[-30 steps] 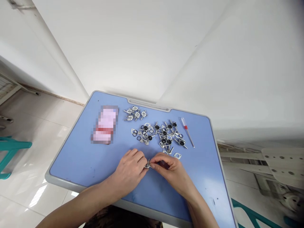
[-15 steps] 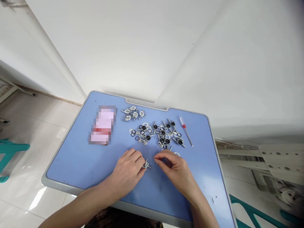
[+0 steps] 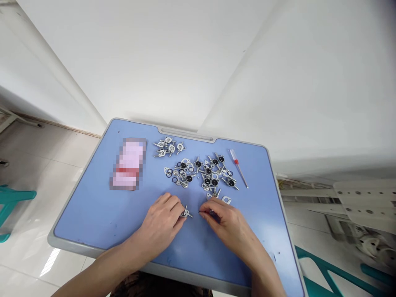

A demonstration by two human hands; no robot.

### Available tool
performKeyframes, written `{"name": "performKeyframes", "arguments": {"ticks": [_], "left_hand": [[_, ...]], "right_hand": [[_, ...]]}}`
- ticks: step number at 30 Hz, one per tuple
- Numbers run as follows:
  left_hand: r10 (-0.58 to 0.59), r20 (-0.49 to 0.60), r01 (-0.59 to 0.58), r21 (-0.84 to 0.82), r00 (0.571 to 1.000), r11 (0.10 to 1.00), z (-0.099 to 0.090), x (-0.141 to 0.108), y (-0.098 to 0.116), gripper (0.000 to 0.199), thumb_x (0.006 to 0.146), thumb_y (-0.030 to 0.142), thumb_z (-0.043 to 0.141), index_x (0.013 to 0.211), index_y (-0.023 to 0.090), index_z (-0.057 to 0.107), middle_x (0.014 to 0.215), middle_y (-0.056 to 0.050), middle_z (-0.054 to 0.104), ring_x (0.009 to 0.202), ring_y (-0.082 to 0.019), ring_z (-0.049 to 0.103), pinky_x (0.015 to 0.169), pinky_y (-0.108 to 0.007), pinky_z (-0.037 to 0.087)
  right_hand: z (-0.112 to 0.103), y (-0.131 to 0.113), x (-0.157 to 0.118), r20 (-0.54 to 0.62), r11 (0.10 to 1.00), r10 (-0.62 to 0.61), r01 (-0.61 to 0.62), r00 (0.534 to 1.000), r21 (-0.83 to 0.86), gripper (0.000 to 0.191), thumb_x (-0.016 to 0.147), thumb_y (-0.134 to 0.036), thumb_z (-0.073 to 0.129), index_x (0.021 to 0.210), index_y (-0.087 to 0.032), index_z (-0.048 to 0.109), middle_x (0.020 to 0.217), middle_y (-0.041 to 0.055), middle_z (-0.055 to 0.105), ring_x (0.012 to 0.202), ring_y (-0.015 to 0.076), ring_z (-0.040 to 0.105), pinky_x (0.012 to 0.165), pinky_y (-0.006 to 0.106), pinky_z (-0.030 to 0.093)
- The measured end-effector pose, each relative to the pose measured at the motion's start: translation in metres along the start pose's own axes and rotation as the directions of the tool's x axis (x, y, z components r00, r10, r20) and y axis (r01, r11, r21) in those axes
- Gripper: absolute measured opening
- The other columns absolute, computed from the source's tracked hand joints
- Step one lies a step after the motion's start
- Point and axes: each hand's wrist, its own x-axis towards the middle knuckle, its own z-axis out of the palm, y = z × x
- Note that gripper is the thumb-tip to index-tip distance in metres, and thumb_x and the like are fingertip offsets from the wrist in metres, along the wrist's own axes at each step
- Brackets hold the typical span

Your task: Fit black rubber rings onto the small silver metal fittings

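Near the front middle of the blue table (image 3: 93, 214), my left hand (image 3: 165, 214) pinches a small silver metal fitting (image 3: 187, 213) whose stems stick out to the right. My right hand (image 3: 221, 214) is just to the right, thumb and index fingertips pressed together; anything between them is too small to make out. The two hands are apart. Beyond them lies a pile of metal fittings with round black parts (image 3: 208, 170). Thin black rings (image 3: 175, 180) and flat silver plates (image 3: 226, 200) lie around that pile.
A smaller group of silver fittings (image 3: 171, 147) lies at the back. A pixelated pink rectangular object (image 3: 128, 163) is on the left. A thin screwdriver (image 3: 239, 168) with a clear and red handle lies at the right. Teal stools (image 3: 328, 270) flank the table.
The view has shifted slightly, so the table appears further left. My right fingertips have closed together near the small fitting; my left hand keeps its hold on it.
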Motion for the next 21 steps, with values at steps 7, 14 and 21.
{"name": "performKeyframes", "arguments": {"ticks": [7,14,21], "left_hand": [[0.045,0.009,-0.046,0.031,0.999,0.998,0.001,-0.001,0.001,0.011,0.087,0.009,0.053,0.081,0.018,0.053,0.083,-0.003,0.056,0.079,-0.019,0.051,0.07,-0.034,0.047],[0.035,-0.014,-0.035,0.01,0.999,0.999,0.002,0.0,0.0,0.01,0.087,0.009,0.053,0.081,0.017,0.054,0.083,-0.003,0.056,0.079,-0.019,0.05,0.07,-0.033,0.046],[0.02,-0.008,-0.02,0.012,1.0,1.0,0.002,0.0,0.0,0.012,0.085,0.009,0.056,0.079,0.018,0.053,0.083,-0.002,0.055,0.08,-0.018,0.049,0.07,-0.033,0.046]], "right_hand": [[0.008,0.0,-0.001,-0.043,0.995,-0.085,0.083,0.995,-0.054,0.018,0.089,-0.011,0.045,0.084,-0.02,0.06,0.083,0.0045,0.063,0.067,0.0149,0.06,0.059,0.026,0.047],[0.014,-0.004,0.003,-0.06,0.991,-0.127,0.129,0.99,0.032,0.017,0.09,-0.012,0.045,0.086,-0.02,0.059,0.083,0.0035,0.062,0.067,0.0136,0.059,0.06,0.025,0.048],[0.017,-0.006,0.003,-0.086,0.957,-0.288,0.289,0.954,0.005,0.017,0.094,-0.015,0.042,0.093,-0.02,0.058,0.086,0.0057,0.062,0.07,0.0138,0.059,0.06,0.026,0.048]]}}
